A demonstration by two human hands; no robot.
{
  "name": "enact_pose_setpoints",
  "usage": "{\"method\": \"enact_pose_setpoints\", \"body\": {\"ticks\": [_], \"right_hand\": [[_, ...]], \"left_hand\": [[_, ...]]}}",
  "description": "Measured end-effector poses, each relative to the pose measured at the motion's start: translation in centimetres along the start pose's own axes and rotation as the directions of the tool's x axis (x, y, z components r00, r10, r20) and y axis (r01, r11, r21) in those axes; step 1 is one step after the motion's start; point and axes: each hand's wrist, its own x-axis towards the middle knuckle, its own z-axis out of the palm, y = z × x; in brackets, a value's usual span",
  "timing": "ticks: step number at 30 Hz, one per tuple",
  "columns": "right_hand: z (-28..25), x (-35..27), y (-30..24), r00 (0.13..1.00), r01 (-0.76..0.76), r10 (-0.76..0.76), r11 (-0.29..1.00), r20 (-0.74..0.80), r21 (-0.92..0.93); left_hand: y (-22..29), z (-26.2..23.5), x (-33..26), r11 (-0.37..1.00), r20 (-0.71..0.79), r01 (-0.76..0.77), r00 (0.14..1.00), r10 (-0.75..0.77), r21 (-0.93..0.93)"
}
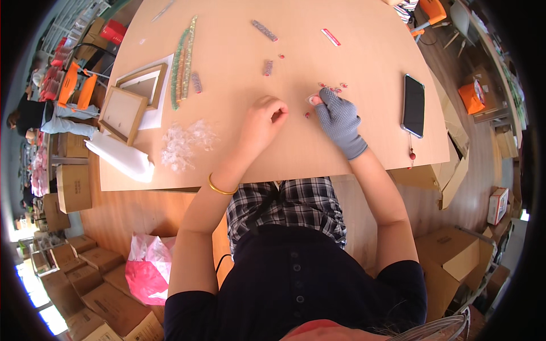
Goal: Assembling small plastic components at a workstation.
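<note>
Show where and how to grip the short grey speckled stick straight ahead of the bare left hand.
I'd pinch the short grey speckled stick at mid-length, coming from above with the bare left hand, thumb and finger on its long sides. It lies flat, long axis pointing roughly away from that hand, both long sides free; a small red piece sits apart, near its far end.

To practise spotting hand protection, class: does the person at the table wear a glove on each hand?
No: a grey dotted glove covers most of the right hand, while the left hand is bare.
</note>
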Motion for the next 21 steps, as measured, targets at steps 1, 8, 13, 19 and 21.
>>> {"method": "enact_pose_setpoints", "body": {"ticks": [1,8,13,19,21], "right_hand": [[-0.1,0.1,-0.3,1.000,-0.003,0.003,1.000,0.000,-0.003],[0.0,-0.3,-0.8,0.989,-0.043,0.035,0.998,0.141,0.051],[0.3,-0.1,-0.6,0.995,-0.098,0.097,0.991,0.020,0.090],[1.9,-0.7,-2.0,0.981,-0.054,0.069,0.995,0.181,-0.088],[2.3,-0.5,-2.0,0.981,-0.023,0.048,0.990,0.188,-0.137]], "left_hand": [[-0.4,-0.1,-0.3,0.999,0.017,-0.034,0.999,0.034,0.027],[0.3,-1.7,-1.7,0.990,0.065,0.107,0.993,-0.101,-0.095],[-0.2,-1.4,-1.2,1.000,0.064,-0.003,0.998,0.004,-0.011],[0.9,-1.2,-1.5,1.000,0.071,-0.007,0.997,0.006,0.014],[0.7,-1.1,-1.5,0.999,0.069,-0.029,0.997,0.026,0.042]]}}
